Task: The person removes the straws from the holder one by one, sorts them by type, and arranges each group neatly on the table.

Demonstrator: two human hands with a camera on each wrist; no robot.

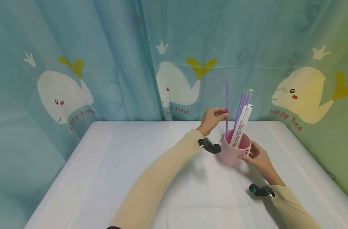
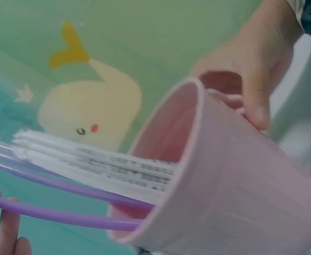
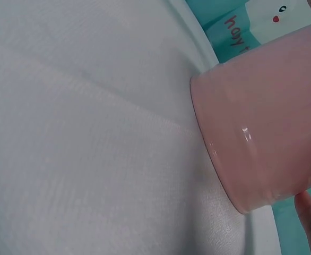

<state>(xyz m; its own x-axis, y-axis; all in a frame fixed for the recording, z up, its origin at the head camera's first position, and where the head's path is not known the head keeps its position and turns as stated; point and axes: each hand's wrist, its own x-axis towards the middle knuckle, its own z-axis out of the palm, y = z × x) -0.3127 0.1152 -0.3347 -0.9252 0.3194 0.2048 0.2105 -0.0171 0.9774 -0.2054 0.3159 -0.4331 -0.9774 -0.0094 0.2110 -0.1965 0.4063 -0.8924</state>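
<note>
The left hand (image 1: 211,119), the nearer one, pinches the purple straw (image 1: 227,95) just to its right, fingertips nearly closed; the straw stands almost upright (lower end inside the pink cup (image 1: 230,156)), towards the table's (image 1: 119,165) far right corner; the right hand (image 1: 261,162) grips the cup's right side.

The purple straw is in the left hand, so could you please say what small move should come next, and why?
The left hand should probably ease the purple straw down into the pink cup: the straw's lower part is already inside, its top shows above the other purple straws in the head view, and the right hand holds the cup.
</note>
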